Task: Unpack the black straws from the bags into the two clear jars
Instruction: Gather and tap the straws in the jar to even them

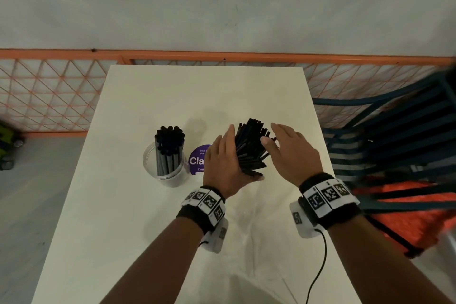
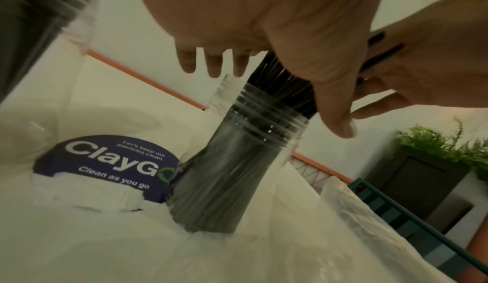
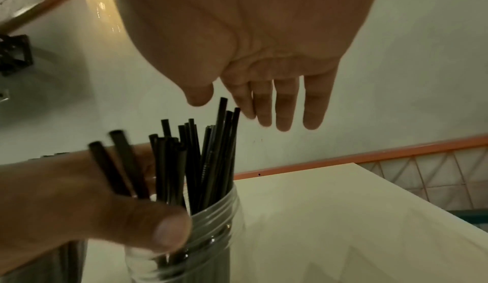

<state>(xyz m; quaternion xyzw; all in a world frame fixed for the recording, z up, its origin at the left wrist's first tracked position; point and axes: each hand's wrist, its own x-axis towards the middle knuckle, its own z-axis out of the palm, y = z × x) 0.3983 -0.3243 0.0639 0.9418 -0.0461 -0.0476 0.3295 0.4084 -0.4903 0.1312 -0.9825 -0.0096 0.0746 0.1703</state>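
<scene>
I am looking down at the white table (image 1: 172,217), where two clear jars are standing. The left jar (image 1: 164,168) is already holding an upright, tidy bundle of black straws (image 1: 169,148). The right jar (image 2: 237,162) is hidden behind my hands in the head view, but both wrist views are showing it full of a second bundle (image 1: 251,145), whose tops are fanning out unevenly above the threaded rim.

My left hand (image 1: 225,163) is lying flat against the left side of that fan, fingers straight, the thumb (image 3: 169,233) touching the jar's rim. My right hand (image 1: 288,153) is hovering open just beside the right side of the fan, fingers relaxed and spread, gripping nothing; whether the fingertips (image 3: 285,120) are actually touching a straw I cannot tell.

Judging by looks, these straws are very light, thin and fairly stiff, smooth enough to slide past each other, and easy to kink if I squeeze hard. The jar is looking like light plastic, so it is likely to tip if I push sideways up high. I am thinking the best hold is a loose cupping with both palms around the protruding tops, or a steadying hand low on the jar wall.

A purple round sticker (image 1: 198,159) is lying between the jars, and clear plastic bags (image 2: 343,235) are lying close to the right jar.
</scene>
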